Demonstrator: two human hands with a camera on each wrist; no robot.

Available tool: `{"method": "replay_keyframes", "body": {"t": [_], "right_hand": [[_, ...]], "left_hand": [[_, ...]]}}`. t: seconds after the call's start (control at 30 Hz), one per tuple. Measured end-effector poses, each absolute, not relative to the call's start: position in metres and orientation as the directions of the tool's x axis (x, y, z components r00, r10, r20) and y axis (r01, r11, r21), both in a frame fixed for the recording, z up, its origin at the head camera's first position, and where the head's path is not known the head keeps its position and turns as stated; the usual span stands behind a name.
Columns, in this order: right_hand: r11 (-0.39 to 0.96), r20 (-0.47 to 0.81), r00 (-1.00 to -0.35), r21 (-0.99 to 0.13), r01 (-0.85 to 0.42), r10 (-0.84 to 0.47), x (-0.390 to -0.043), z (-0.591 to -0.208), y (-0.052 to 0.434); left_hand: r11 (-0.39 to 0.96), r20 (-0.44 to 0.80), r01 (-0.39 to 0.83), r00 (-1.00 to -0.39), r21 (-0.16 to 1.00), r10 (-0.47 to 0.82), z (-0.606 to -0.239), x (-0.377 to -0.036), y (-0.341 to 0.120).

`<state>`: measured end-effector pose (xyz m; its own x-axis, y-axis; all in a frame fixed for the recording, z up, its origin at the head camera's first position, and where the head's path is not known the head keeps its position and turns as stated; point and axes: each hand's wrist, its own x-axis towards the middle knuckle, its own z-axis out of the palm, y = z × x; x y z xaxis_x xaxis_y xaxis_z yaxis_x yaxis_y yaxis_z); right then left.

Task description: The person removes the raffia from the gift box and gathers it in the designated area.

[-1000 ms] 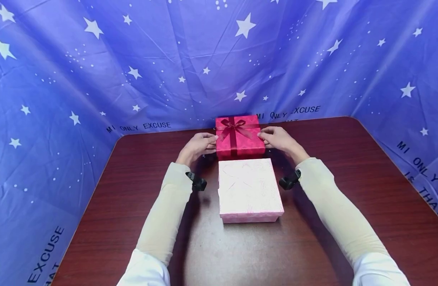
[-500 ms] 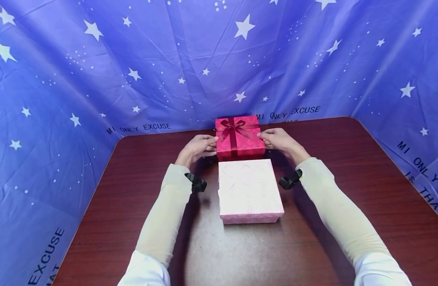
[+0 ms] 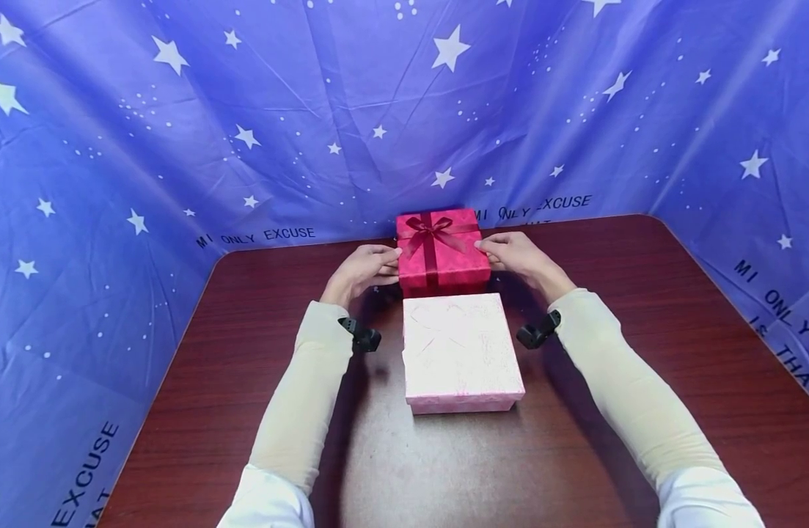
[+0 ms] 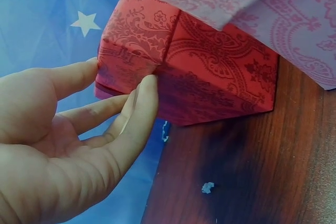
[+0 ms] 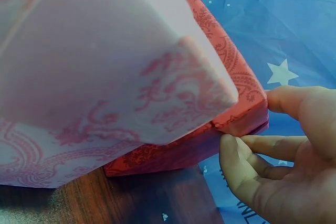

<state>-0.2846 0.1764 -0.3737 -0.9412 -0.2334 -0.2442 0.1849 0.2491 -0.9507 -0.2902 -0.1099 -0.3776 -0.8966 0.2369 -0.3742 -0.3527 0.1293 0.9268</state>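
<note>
My left hand (image 3: 362, 270) pinches the left edge of the red box's lid (image 3: 438, 242), thumb and fingertips (image 4: 147, 85) at the seam. The red box (image 4: 195, 66) sits at the surface's (image 3: 642, 345) far edge, behind the pink box (image 3: 458, 350). My right hand (image 3: 518, 257) pinches the opposite edge; I'd judge an even, level lift best.

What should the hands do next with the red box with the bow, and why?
Probably lift the lid straight up. The left hand and right hand pinch opposite sides of the red patterned gift box with the ribbon bow, fingertips at its lid's lower edge. It sits behind the pale pink square box on the dark wooden table.
</note>
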Motion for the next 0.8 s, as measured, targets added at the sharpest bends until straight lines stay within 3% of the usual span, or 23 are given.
{"method": "replay_keyframes", "body": {"t": [0.47, 0.8], "right_hand": [[0.357, -0.209, -0.962, -0.924, 0.136, -0.174, -0.285, -0.356, 0.175], [0.341, -0.202, -0.967, -0.929, 0.141, -0.152, -0.283, -0.349, 0.171]], "left_hand": [[0.128, -0.332, -0.308, -0.904, 0.943, 0.269, -0.359, -0.288, -0.111], [0.104, -0.318, -0.302, -0.916, 0.948, 0.244, -0.354, -0.288, -0.112]]}}
